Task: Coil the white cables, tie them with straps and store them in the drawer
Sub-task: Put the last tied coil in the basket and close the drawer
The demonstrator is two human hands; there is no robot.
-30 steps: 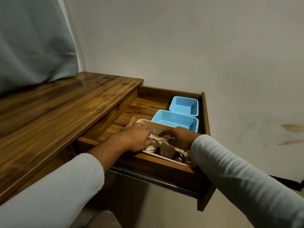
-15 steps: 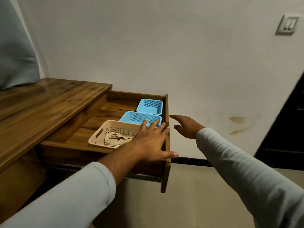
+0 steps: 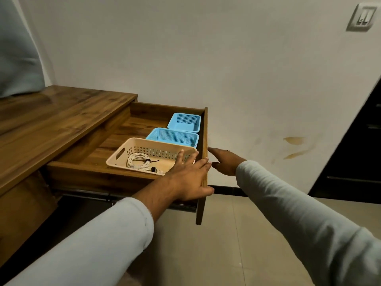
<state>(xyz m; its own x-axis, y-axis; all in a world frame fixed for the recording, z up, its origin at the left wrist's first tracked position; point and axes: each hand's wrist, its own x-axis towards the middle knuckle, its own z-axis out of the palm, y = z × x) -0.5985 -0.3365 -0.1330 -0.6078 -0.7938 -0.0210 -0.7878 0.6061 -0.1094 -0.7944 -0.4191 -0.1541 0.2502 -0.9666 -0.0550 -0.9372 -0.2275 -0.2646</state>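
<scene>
The wooden drawer [image 3: 142, 109] stands pulled out from the desk. In its near part sits a beige perforated basket [image 3: 120, 153] holding coiled white cables [image 3: 138, 161] bound with dark straps. My left hand [image 3: 190, 178] lies on the drawer's front panel [image 3: 204, 141], fingers straight over its top edge and thumb against its outer face. My right hand [image 3: 223, 163] is flat with extended fingers, its fingertips touching the outer face of the same panel.
Two blue mesh baskets [image 3: 186, 121] [image 3: 173, 136] sit behind the beige one in the drawer. The wooden desk top [image 3: 51, 118] stretches left. A white wall is behind, a wall switch [image 3: 362, 17] at upper right, dark furniture [image 3: 356, 157] at right, tiled floor below.
Both hands have left the beige basket and the cables lie in it uncovered. The left hand moved onto the drawer front and the right hand came in to touch its outer face.
</scene>
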